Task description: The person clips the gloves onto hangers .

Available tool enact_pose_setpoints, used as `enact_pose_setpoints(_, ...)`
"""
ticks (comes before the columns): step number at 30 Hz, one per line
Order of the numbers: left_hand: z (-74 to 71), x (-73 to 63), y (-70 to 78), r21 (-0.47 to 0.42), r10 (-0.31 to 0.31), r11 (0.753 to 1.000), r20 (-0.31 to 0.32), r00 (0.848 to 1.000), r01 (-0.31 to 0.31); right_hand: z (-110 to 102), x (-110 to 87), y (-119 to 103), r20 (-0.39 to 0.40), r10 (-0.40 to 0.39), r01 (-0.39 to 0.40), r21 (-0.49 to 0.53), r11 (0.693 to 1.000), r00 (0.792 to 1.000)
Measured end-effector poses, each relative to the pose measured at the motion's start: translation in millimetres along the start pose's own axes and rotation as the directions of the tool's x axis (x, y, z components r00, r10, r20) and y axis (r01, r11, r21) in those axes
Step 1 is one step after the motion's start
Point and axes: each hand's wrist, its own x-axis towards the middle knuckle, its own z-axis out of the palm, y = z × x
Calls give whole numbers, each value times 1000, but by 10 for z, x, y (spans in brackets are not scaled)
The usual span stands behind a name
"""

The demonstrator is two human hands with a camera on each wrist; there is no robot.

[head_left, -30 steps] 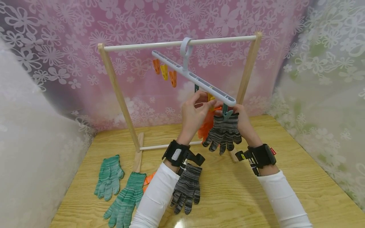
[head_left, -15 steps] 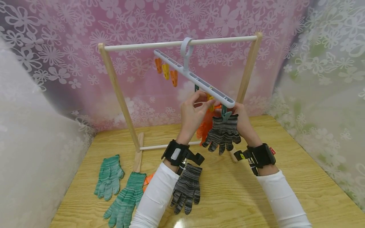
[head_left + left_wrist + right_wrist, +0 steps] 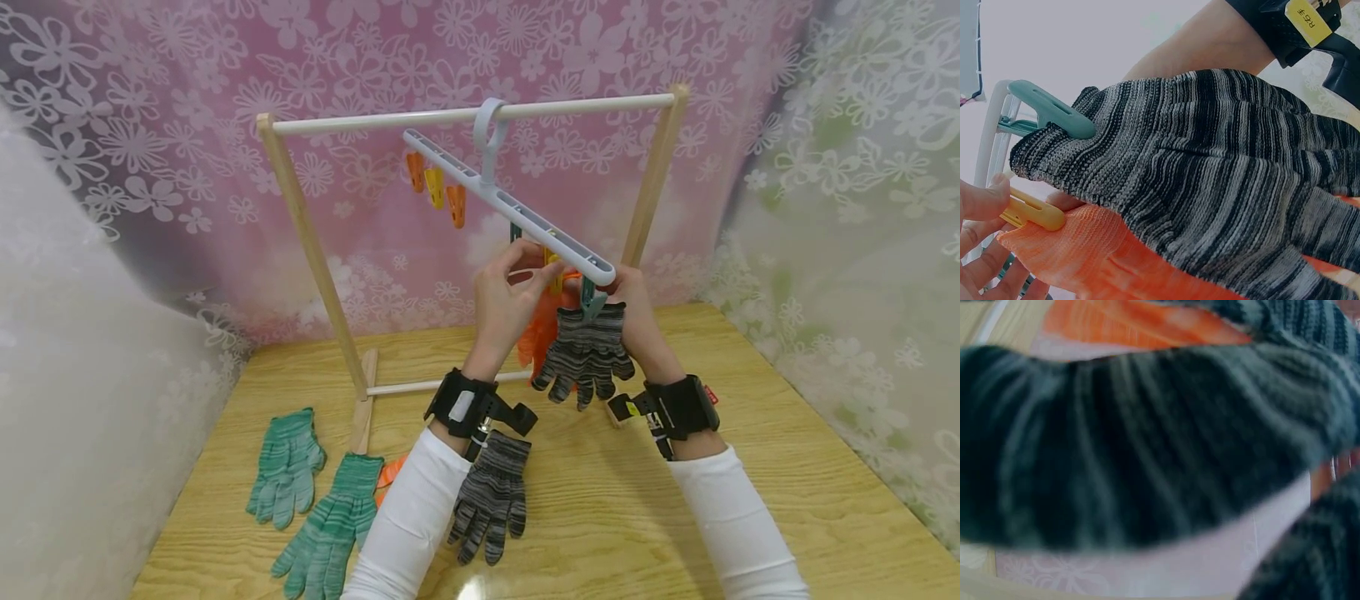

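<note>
In the head view my left hand [image 3: 510, 292] pinches a yellow clothes peg [image 3: 556, 273] under the pale hanger [image 3: 540, 229]. The left wrist view shows its thumb on the yellow peg [image 3: 1035, 211], whose jaws meet the cuff of an orange glove [image 3: 1097, 244]. My right hand [image 3: 633, 308] holds that orange glove near the cuff, mostly hidden behind a grey-and-black striped glove [image 3: 588, 350]. A green peg [image 3: 591, 300] at the hanger's end clips the striped glove's cuff. Striped knit fills most of the right wrist view.
The hanger hooks over the white rail [image 3: 375, 122] of a wooden rack. Orange pegs [image 3: 456, 207] and a yellow one hang at its far end. Green gloves [image 3: 288, 467], another striped glove [image 3: 492, 496] and a partly covered orange glove [image 3: 391, 472] lie on the table [image 3: 637, 517].
The hanger's near end has shifted slightly left and down, with the green peg and striped glove. My right forearm has moved a little left. My left hand stays at the yellow peg.
</note>
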Motion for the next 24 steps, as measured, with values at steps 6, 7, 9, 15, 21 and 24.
enact_pose_setpoints(6,-13,-3,8,-6,17,1000,15,1000,-17,17,11,-46,-13,30,-30,14,999,999)
enact_pose_setpoints(7,-16,-5,8,-8,22,1000,21,1000,-21,20,11,-50,-12,35,-35,19,999,999)
enact_pose_setpoints(9,-19,-9,2,-14,31,999,33,999,-30,19,9,-54,-11,44,-44,22,999,999)
enact_pose_setpoints(15,-33,-19,-8,-16,41,999,69,997,-40,8,7,-26,18,48,-50,68,996,999)
enact_pose_setpoints(21,-46,-39,-29,-27,27,999,92,995,-25,-11,-32,42,55,74,-78,82,994,996)
enact_pose_setpoints(24,-42,-53,-50,-22,14,1000,97,995,-12,-18,-46,90,47,71,-74,67,995,996)
